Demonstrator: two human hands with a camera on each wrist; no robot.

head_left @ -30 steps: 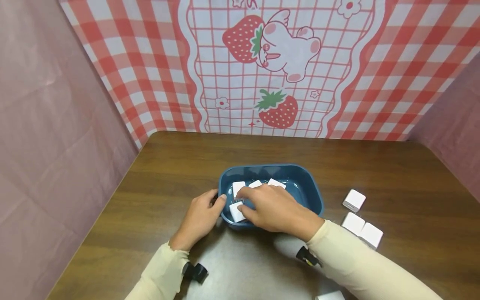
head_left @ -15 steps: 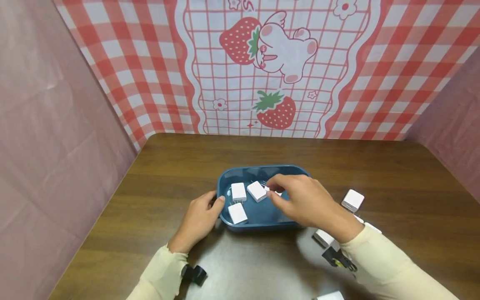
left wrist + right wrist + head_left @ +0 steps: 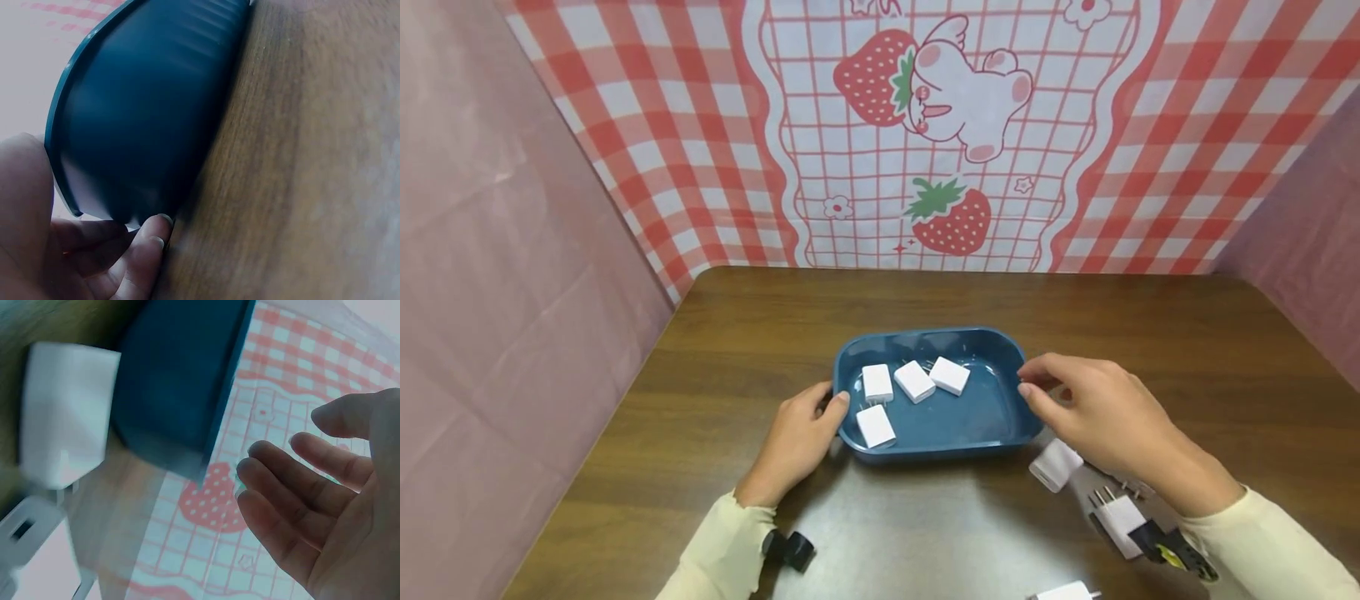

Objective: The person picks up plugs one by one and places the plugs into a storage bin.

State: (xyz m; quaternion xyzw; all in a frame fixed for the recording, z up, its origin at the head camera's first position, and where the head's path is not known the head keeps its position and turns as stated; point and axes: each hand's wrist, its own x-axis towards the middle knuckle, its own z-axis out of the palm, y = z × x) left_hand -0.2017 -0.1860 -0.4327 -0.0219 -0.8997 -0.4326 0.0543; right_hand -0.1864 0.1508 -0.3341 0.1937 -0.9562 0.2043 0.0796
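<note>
A dark blue plastic bin (image 3: 985, 421) stands on the table with several white charger plugs (image 3: 950, 376) lying in it, mostly toward its left half. My left hand (image 3: 797, 433) grips the bin's left end, thumb at the rim; in the left wrist view its fingers (image 3: 140, 256) lie against the outer wall low down. Just past the bin's right rim hovers my right hand (image 3: 1101, 408), relaxed and holding nothing. The right wrist view shows its fingers (image 3: 300, 506) loosely bent and apart from the bin wall (image 3: 175, 381).
Right of the bin, a white charger plug (image 3: 1056, 464) lies under my right hand. Another charger plug (image 3: 1122, 521), prongs showing, is partly hidden by the wrist camera. One more charger plug (image 3: 1066, 592) sits at the bottom edge. A checked strawberry cloth (image 3: 700, 150) hangs behind the table.
My right hand let go of a charger plug in the bin's middle, then moved right, out past the rim. My left hand has stayed at the bin's left end.
</note>
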